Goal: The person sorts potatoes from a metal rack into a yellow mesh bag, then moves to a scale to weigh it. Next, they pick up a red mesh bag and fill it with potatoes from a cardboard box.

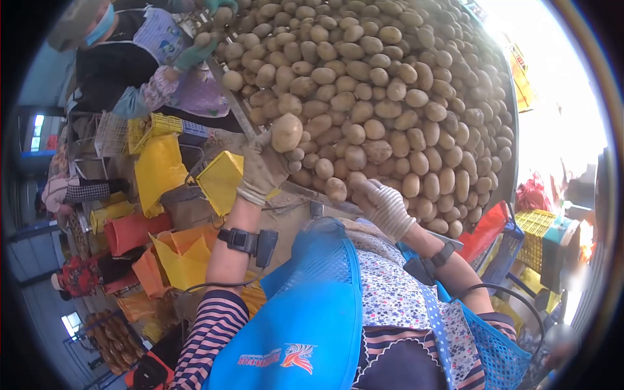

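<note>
My left hand [263,170], in a soiled work glove, is closed around a large round potato [286,132] at the near left edge of the potato heap [364,84]. Several small potatoes lie just beside its fingers. My right hand [385,209], in a pale ribbed glove, is at the near rim of the heap with its fingers curled together. What they hold, if anything, is hidden. A potato [336,189] lies just left of those fingers, by the rim.
The heap fills a metal-edged table [237,114]. Yellow bags [221,182] and crates [156,127] stand at the left, a red bag [491,227] and blue basket [507,244] at the right. A gloved co-worker's hand [195,55] works at the upper left.
</note>
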{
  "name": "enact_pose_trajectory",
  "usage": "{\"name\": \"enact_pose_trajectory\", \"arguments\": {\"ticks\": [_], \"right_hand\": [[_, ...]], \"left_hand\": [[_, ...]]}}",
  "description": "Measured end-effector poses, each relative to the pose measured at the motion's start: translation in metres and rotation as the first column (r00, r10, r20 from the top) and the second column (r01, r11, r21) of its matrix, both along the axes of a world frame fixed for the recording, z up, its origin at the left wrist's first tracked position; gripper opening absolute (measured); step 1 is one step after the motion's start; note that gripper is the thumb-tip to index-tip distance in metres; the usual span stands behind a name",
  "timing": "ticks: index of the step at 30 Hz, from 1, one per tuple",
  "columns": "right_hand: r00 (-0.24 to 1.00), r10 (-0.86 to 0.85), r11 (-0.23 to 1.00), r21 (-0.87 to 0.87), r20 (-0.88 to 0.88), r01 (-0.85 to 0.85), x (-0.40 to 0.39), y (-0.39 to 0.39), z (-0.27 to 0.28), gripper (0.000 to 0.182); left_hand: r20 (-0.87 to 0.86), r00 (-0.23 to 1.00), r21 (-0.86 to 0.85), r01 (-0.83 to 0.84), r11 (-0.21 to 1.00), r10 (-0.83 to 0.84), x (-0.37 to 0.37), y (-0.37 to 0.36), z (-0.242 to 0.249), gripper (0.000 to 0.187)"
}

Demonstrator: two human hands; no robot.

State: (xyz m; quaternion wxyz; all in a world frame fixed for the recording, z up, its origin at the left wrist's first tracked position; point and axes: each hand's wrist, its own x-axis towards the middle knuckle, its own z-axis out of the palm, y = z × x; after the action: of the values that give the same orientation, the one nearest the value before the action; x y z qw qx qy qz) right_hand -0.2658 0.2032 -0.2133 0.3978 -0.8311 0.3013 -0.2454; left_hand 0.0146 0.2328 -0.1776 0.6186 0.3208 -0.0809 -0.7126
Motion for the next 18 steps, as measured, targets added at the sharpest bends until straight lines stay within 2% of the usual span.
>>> {"name": "enact_pose_trajectory", "arguments": {"ticks": [1,3,6,8,9,10,11,12,13,15,16,18], "right_hand": [[0.999,0.038,0.999,0.004,0.003,-0.038,0.005,0.003,0.0,0.03],[1.0,0.03,0.997,-0.066,0.006,-0.03,0.013,0.009,0.004,0.03],[0.998,-0.023,1.0,-0.022,-0.057,0.022,0.02,0.015,0.002,0.028],[0.998,-0.064,0.996,0.062,0.004,0.063,0.024,0.022,0.004,0.026],[0.994,-0.104,0.994,0.043,-0.023,0.104,0.022,0.024,0.0,0.026],[0.989,-0.135,0.991,-0.022,-0.062,0.134,0.023,0.025,-0.005,0.027],[0.983,-0.156,0.986,-0.08,-0.095,0.149,0.023,0.025,-0.008,0.028],[0.978,-0.175,0.984,-0.062,-0.111,0.169,0.023,0.026,-0.006,0.031],[0.979,-0.17,0.984,-0.067,-0.116,0.163,0.021,0.027,-0.009,0.031],[0.962,-0.249,0.967,0.019,-0.115,0.253,0.017,0.029,-0.017,0.03],[0.96,-0.254,0.966,0.016,-0.114,0.258,0.018,0.03,-0.013,0.03],[0.942,-0.301,0.952,-0.103,-0.148,0.288,0.002,0.031,0.004,0.027]], "left_hand": [[-0.002,1.0,-0.005,-0.011,1.0,0.011,0.007,0.013,-0.001,0.053],[-0.178,0.971,-0.058,-0.172,0.983,0.159,0.031,0.043,-0.012,0.052],[-0.039,0.899,0.22,-0.418,0.882,0.436,0.101,0.106,-0.078,0.046],[0.063,0.814,0.396,-0.552,0.734,0.578,0.13,0.133,-0.111,0.043],[0.126,0.765,0.458,-0.61,0.647,0.632,0.14,0.137,-0.123,0.043],[0.099,0.789,0.459,-0.577,0.675,0.607,0.158,0.133,-0.139,0.043],[0.244,0.809,0.543,-0.571,0.616,0.535,0.164,0.123,-0.133,0.045],[0.384,0.807,0.612,-0.586,0.531,0.448,0.165,0.119,-0.129,0.047],[0.556,0.75,0.424,-0.627,0.654,0.359,0.157,0.107,-0.133,0.045],[0.854,0.416,0.003,-0.604,0.797,0.312,0.1,0.055,-0.064,0.043],[0.853,0.418,0.0,-0.6,0.8,0.313,0.103,0.04,-0.067,0.043],[0.843,0.381,-0.309,-0.237,0.921,0.38,0.08,-0.01,-0.085,0.043]]}}
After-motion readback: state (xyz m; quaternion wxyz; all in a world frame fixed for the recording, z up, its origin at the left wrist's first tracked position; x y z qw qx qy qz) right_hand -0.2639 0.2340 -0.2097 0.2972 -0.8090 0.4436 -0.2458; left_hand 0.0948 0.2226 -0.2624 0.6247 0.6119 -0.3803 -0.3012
